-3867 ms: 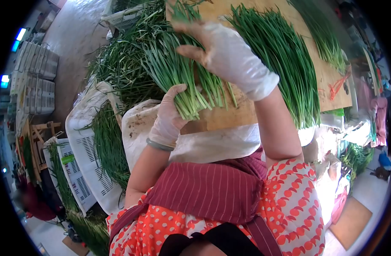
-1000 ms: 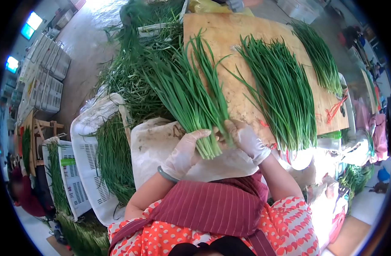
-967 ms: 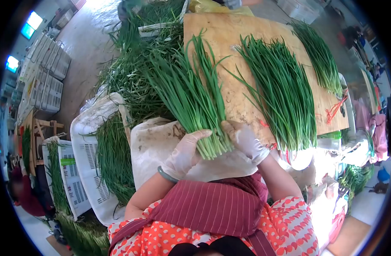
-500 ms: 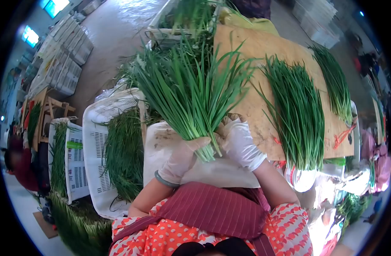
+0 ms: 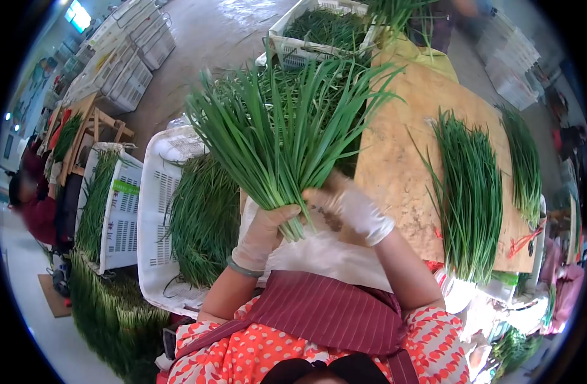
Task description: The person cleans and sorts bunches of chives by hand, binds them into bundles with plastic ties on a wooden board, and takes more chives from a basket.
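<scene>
A fanned bunch of garlic chives (image 5: pixel 274 147) stands in front of me, leaves spreading upward and away, pale cut ends at the bottom. Gloved, my left hand (image 5: pixel 268 233) is wrapped round the bunch just above those ends. My right hand (image 5: pixel 354 205), also gloved, is at the right side of the stems; motion smears its fingers, so whether they grip a stalk does not show. To the right, a larger pile of chives (image 5: pixel 469 192) lies on a wooden board (image 5: pixel 396 160), with another pile (image 5: pixel 522 160) at the board's far edge.
White crates (image 5: pixel 154 217) of chives stand at my left, and another crate (image 5: pixel 287 41) is beyond the bunch. Loose leaves are heaped behind the bunch. Red ties (image 5: pixel 523 243) lie on the board's right edge. A person (image 5: pixel 40 211) is at far left.
My right hand has shifted from the stem bases up along the right side of the bunch. The left hand keeps its hold. The view has turned, moving the board rightward.
</scene>
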Demonstrator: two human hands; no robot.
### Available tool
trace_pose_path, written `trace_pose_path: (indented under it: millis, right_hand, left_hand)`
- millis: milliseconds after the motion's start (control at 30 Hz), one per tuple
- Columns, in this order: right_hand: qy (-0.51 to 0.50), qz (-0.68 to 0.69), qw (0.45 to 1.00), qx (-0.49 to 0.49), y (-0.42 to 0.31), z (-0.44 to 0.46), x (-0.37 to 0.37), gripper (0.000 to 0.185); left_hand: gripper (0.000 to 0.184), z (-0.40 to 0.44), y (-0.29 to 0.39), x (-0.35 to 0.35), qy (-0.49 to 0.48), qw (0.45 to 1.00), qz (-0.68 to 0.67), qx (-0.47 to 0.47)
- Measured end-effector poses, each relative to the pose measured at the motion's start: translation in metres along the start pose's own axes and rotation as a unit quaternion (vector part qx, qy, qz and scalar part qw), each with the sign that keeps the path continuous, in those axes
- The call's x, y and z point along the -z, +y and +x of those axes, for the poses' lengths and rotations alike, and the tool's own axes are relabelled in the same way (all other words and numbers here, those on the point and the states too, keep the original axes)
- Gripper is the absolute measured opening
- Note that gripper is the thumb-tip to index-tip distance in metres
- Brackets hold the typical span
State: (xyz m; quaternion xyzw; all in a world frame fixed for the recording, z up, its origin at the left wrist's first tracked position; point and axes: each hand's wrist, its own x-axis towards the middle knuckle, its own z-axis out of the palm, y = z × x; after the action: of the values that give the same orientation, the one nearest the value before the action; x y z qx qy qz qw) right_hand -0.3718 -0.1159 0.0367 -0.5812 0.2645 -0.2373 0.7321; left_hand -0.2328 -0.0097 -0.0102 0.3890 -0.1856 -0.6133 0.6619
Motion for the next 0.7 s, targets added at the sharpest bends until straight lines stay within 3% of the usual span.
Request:
trace_pose_path:
  millis: [33, 100, 233, 267, 300, 433, 467, 533, 567, 633, 667, 700]
  right_hand:
    - [-0.002, -0.001, 1.0, -0.001, 0.009, -0.001, -0.004, 0.057]
    - [-0.05, -0.028, 0.993, -0.104, 0.023, 0.0, -0.007, 0.053]
    - [-0.047, -0.155, 0.983, -0.08, 0.021, 0.006, -0.015, 0.049]
    - [-0.099, -0.41, 0.903, -0.088, 0.022, 0.012, -0.019, 0.045]
    - [-0.143, -0.634, 0.755, -0.089, 0.022, 0.016, -0.021, 0.042]
    - [-0.128, -0.64, 0.757, 0.028, 0.014, 0.009, -0.026, 0.038]
    - [-0.115, -0.351, 0.929, 0.001, 0.027, 0.008, -0.025, 0.037]
    - [-0.089, -0.022, 0.995, -0.026, 0.058, 0.026, -0.013, 0.037]
    - [-0.074, 0.138, 0.986, -0.062, 0.077, 0.049, 0.005, 0.039]
    - [0.027, 0.175, 0.982, -0.069, 0.036, 0.048, 0.022, 0.044]
    - [0.111, 0.049, 0.992, -0.04, -0.012, 0.031, 0.027, 0.047]
    - [0.198, 0.016, 0.98, 0.025, -0.003, 0.037, 0.062, 0.048]
  left_hand:
    - [0.036, 0.0, 0.001, -0.005, 0.017, 1.0, -0.003, -0.013]
    - [0.037, 0.0, 0.009, -0.018, -0.001, 0.999, -0.032, -0.015]
    - [0.044, 0.003, 0.003, -0.007, -0.024, 0.996, -0.088, -0.021]
    - [0.044, 0.002, 0.004, -0.007, -0.023, 0.996, -0.088, -0.023]
    - [0.043, 0.0, 0.006, -0.01, -0.01, 0.996, -0.076, -0.033]
    - [0.042, 0.003, 0.003, 0.011, 0.041, 0.995, 0.005, -0.092]
    - [0.042, 0.002, 0.006, 0.018, 0.042, 0.995, 0.005, -0.094]
    - [0.041, -0.003, 0.016, 0.034, 0.024, 0.998, 0.027, -0.057]
    - [0.04, -0.006, 0.019, 0.043, 0.032, 0.996, 0.06, -0.059]
    - [0.039, -0.015, 0.028, 0.052, 0.034, 0.995, 0.07, -0.07]
    - [0.039, -0.02, 0.033, 0.056, 0.038, 0.993, 0.078, -0.081]
    - [0.04, -0.026, 0.037, 0.06, 0.049, 0.989, 0.108, -0.086]
